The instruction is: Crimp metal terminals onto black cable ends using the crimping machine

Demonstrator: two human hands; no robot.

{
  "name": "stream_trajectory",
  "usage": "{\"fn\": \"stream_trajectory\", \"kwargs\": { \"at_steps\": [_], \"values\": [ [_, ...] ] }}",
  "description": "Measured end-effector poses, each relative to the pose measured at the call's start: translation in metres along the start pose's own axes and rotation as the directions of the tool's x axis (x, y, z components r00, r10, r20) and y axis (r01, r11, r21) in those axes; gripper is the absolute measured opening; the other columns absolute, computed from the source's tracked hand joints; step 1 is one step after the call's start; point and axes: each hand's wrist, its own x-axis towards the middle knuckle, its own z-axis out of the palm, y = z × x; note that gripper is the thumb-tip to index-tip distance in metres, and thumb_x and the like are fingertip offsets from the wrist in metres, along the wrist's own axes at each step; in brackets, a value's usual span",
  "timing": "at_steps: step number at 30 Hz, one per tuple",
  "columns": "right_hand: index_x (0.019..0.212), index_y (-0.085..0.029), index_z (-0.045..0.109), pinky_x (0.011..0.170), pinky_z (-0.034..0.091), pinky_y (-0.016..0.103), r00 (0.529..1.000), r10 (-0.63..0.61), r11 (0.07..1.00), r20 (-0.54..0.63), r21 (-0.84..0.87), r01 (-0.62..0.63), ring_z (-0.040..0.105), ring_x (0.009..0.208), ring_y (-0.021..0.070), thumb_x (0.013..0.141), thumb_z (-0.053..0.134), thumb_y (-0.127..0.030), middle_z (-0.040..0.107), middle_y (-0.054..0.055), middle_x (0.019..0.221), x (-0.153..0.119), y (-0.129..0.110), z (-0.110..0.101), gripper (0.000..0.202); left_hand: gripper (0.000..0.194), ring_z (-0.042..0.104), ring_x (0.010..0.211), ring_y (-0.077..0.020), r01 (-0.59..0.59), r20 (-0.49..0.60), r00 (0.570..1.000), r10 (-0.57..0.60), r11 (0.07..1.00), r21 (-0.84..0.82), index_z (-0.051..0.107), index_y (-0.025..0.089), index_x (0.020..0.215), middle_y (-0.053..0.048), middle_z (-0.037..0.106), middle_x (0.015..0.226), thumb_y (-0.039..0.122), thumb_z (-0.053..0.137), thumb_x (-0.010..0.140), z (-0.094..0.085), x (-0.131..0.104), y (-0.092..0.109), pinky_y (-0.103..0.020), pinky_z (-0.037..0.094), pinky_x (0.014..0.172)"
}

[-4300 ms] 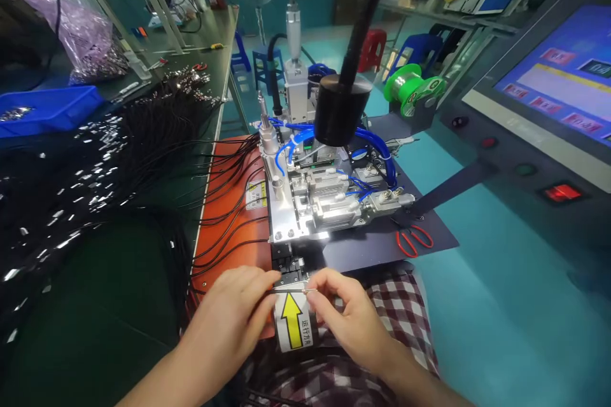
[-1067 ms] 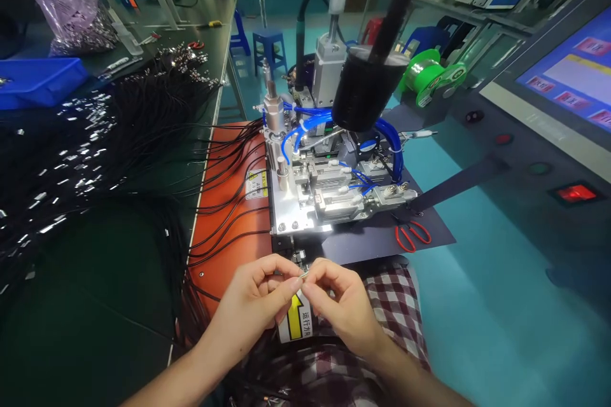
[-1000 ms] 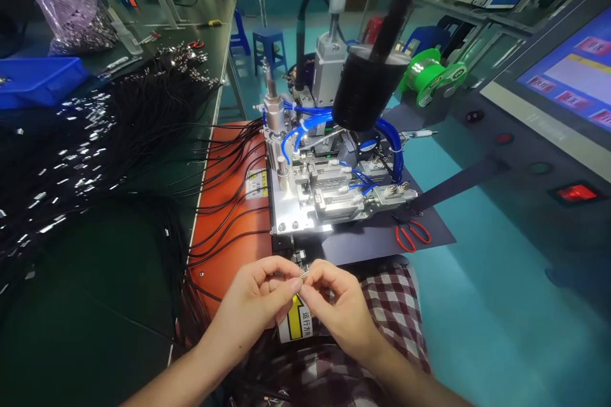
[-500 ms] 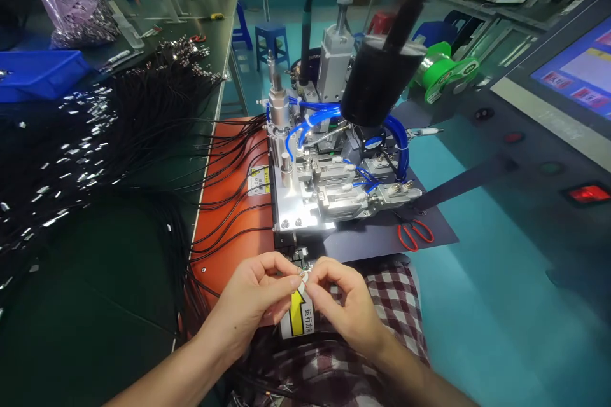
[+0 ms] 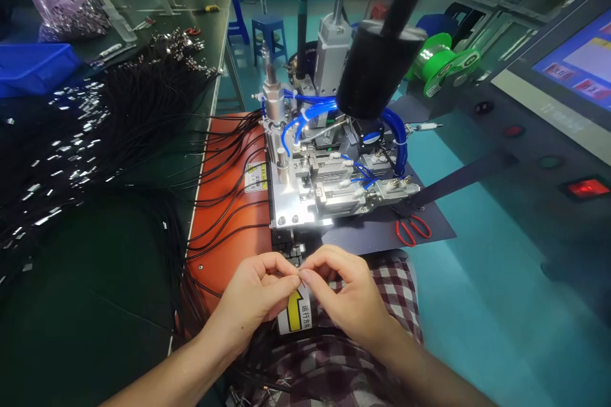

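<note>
Centrally in the head view, the left hand [image 5: 258, 289] and right hand [image 5: 346, 283] meet at the fingertips, both closed in a pinch, thumb against forefinger. Between them, a thin wire end [image 5: 299, 271]: held right at the tips, not deep in either palm; most of it hidden by the fingers, exact form too small to tell. Grip sits above a label with a yellow arrow [image 5: 294, 315], in front of the silver machine [image 5: 291, 203]. Left of the machine, black cables [image 5: 143, 86] spread over the bench, some running across an orange cover [image 5: 252, 245]. Red-handled scissors [image 5: 413, 230] lie to the right, well apart from both hands. Checked cloth [image 5: 396, 286] below, over the lap.
</note>
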Motion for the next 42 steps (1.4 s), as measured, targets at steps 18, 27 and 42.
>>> {"fn": "stream_trajectory", "kwargs": {
  "at_steps": [18,27,42],
  "values": [
    [0.073,-0.017,0.061,0.054,0.041,0.024,0.963,0.255,0.918,0.084,0.293,-0.268,0.049,0.057,0.0115,0.077,0.063,-0.023,0.057,-0.001,0.064,0.001,0.003,-0.002,0.008,0.023,0.024,0.039,-0.0042,0.005,0.012,1.000,-0.005,1.000,0.014,0.056,0.015,0.074,0.010,0.035,0.039,0.035,0.065,0.073,-0.001,0.001,0.000,-0.019,0.018,0.040],
    [0.072,-0.017,0.060,0.051,0.039,0.022,0.939,0.320,0.842,0.129,0.415,-0.344,0.048,0.053,0.0099,0.075,0.065,-0.025,0.056,-0.002,0.062,-0.001,0.006,-0.002,0.010,0.023,0.029,0.038,-0.0038,-0.034,-0.020,0.999,0.037,0.994,0.101,0.057,0.013,0.077,0.009,0.040,0.040,0.034,0.065,0.071,0.002,0.000,0.003,-0.017,0.021,0.039],
    [0.072,-0.015,0.062,0.048,0.035,0.020,0.904,0.323,0.695,0.280,0.578,-0.427,0.045,0.048,0.0076,0.076,0.066,-0.032,0.053,-0.003,0.057,-0.001,0.015,-0.009,0.018,0.022,0.027,0.042,-0.0051,-0.074,0.033,0.997,0.068,0.976,0.204,0.053,0.014,0.080,0.010,0.035,0.045,0.035,0.059,0.076,0.002,-0.004,0.003,-0.018,0.019,0.041]
  ]
}}
